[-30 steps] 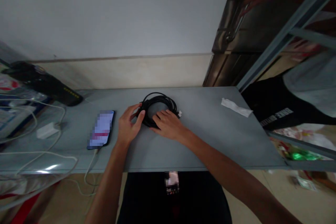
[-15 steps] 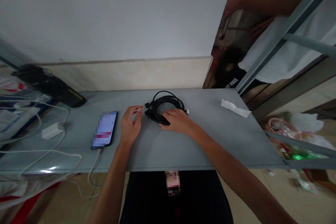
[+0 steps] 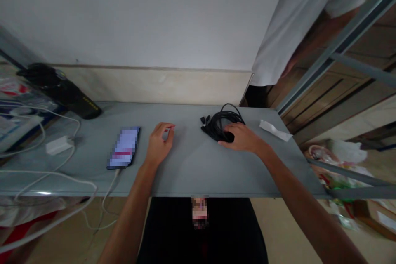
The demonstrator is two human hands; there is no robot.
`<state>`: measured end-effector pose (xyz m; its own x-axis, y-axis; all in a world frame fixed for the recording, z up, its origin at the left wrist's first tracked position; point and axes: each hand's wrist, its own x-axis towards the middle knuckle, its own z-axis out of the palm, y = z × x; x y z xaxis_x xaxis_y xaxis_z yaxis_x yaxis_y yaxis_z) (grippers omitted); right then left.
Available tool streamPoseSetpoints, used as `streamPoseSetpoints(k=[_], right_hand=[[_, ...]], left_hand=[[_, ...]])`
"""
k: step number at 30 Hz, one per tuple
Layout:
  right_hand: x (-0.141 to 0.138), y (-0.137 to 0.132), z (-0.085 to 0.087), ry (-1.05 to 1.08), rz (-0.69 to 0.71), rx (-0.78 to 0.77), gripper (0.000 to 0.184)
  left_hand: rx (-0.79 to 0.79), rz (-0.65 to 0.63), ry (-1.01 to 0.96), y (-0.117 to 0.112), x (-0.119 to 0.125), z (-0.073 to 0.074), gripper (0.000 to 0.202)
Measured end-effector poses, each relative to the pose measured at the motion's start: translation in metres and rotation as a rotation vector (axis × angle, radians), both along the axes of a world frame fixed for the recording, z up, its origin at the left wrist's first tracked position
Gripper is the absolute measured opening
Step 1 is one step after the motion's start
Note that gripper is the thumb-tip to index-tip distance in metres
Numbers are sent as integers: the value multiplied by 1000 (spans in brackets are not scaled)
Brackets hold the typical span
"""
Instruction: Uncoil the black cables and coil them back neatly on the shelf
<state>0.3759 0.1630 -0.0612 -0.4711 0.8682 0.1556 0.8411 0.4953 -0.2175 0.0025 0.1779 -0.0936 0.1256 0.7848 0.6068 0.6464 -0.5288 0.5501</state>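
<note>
Black bottle [image 3: 58, 90], 10 o'clock: yellow lettering unreadable. Cable coil [image 3: 219, 123] flat on table [image 3: 192, 173], 1 o'clock, plugs toward 9 — my right hand [image 3: 244, 139] cupped over it, grip unclear. My left hand [image 3: 160, 145] apart, half-curled, empty.

At frame centre a black coiled cable [image 3: 222, 125] lay on the grey tabletop [image 3: 192, 165], white paper scrap [image 3: 275, 130] beside it.

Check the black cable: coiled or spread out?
Coiled. The black cable lies in bundled loops on the grey table, right hand resting on its near side.
</note>
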Motion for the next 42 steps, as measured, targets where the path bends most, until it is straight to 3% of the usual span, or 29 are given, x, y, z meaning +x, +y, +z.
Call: streamPoseSetpoints(k=[5, 11, 14, 19, 42], right_hand=[[26, 26, 7, 495, -11, 125, 52], [49, 39, -27, 940, -510, 358, 73], [54, 42, -43, 1046, -593, 336, 71], [50, 46, -52, 1085, -613, 297, 65], [43, 35, -43, 1087, -634, 382, 62]], left_hand=[[-3, 18, -8, -1, -1, 1, 15], [-3, 52, 9, -2, 1, 5, 16], [15, 49, 35, -1, 2, 5, 16], [54, 66, 48, -3, 2, 8, 15], [68, 111, 20, -7, 2, 14, 18]])
